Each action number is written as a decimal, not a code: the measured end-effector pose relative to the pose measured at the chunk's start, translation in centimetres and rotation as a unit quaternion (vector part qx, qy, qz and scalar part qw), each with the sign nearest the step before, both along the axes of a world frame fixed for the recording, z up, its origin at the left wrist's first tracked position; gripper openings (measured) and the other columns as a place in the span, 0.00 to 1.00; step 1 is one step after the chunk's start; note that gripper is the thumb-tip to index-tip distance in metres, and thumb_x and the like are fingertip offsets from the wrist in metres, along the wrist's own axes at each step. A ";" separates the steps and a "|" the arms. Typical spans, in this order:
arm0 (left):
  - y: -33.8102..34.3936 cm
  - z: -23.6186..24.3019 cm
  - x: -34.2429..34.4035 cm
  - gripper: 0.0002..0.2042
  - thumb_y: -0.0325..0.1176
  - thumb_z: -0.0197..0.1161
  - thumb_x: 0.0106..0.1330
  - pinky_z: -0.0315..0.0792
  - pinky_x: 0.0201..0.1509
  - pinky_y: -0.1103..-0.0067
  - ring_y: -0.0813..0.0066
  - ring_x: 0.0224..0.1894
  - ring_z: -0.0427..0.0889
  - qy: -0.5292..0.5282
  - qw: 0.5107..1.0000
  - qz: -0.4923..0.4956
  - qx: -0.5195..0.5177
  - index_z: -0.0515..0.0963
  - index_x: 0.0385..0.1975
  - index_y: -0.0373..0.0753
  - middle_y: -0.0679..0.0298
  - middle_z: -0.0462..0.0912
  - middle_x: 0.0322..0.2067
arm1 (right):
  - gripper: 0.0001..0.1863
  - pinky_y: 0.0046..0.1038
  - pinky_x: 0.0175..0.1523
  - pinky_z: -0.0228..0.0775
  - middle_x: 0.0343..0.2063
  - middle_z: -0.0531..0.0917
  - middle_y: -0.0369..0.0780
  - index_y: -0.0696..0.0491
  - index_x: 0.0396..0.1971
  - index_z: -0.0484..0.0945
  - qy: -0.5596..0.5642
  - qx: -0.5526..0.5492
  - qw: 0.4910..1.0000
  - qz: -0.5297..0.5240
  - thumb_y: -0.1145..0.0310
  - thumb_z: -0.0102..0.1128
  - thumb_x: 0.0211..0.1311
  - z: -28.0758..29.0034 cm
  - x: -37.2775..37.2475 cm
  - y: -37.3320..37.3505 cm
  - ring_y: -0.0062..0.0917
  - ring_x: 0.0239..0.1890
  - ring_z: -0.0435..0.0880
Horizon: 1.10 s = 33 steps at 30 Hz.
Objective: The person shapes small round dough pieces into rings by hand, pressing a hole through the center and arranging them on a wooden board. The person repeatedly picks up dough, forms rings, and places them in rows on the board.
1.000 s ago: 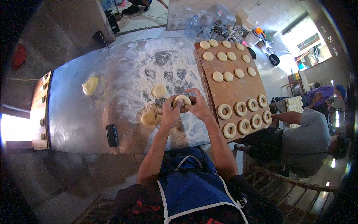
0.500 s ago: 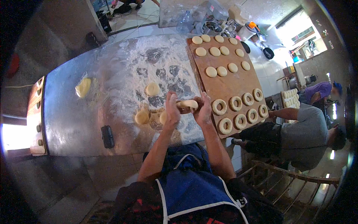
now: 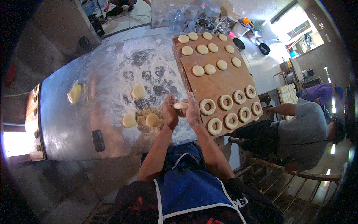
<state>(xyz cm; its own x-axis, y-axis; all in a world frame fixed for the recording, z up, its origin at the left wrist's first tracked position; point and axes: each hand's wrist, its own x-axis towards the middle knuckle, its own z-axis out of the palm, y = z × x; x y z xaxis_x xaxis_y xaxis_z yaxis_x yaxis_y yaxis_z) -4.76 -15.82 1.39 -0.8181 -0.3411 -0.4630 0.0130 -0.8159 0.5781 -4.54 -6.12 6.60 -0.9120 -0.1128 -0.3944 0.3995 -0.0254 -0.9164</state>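
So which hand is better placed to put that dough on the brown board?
Probably the right hand: it's next to the brown board, close to the dough rings. The left hand is farther away. Both hold the dough.

eight dough rings (image 3: pixel 202 107) and twelve rounds (image 3: pixel 202 49) on board (image 3: pixel 220 82), three rounds (image 3: pixel 138 92) on table (image 3: pixel 74 127)

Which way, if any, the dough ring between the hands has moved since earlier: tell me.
Yes: the dough ring has moved right, toward the left edge of the wooden board.
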 end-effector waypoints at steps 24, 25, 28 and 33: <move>10.7 1.9 -4.7 0.21 0.52 0.44 0.73 0.67 0.32 0.77 0.79 0.27 0.70 -0.006 0.967 -0.067 -0.245 0.70 0.26 0.40 0.70 0.70 0.23 | 0.32 0.29 0.33 0.66 0.29 0.70 0.35 0.58 0.30 0.68 0.136 0.099 0.980 0.102 0.42 0.30 0.73 1.5 -5.5 12.2 0.22 0.28 0.65; 11.1 1.9 -4.9 0.22 0.51 0.43 0.73 0.66 0.31 0.77 0.80 0.27 0.68 0.003 0.994 -0.016 -0.104 0.69 0.25 0.40 0.71 0.68 0.22 | 0.33 0.32 0.31 0.62 0.23 0.67 0.33 0.56 0.24 0.66 0.041 0.052 0.993 0.102 0.41 0.30 0.73 1.7 -5.6 13.0 0.21 0.26 0.61; 11.8 2.0 -4.9 0.19 0.46 0.44 0.74 0.73 0.40 0.69 0.64 0.32 0.78 -0.016 0.950 -0.069 -0.305 0.74 0.35 0.36 0.62 0.78 0.29 | 0.34 0.33 0.29 0.60 0.18 0.64 0.32 0.56 0.20 0.64 0.112 0.153 0.973 0.128 0.40 0.30 0.72 1.8 -6.5 14.5 0.21 0.25 0.61; 13.4 0.3 -4.9 0.19 0.47 0.44 0.73 0.69 0.36 0.75 0.74 0.29 0.72 0.054 0.785 -0.020 -0.617 0.71 0.29 0.39 0.66 0.73 0.26 | 0.33 0.32 0.30 0.61 0.17 0.67 0.36 0.59 0.21 0.68 0.138 0.098 0.979 0.113 0.43 0.33 0.73 0.4 -7.4 15.2 0.23 0.23 0.63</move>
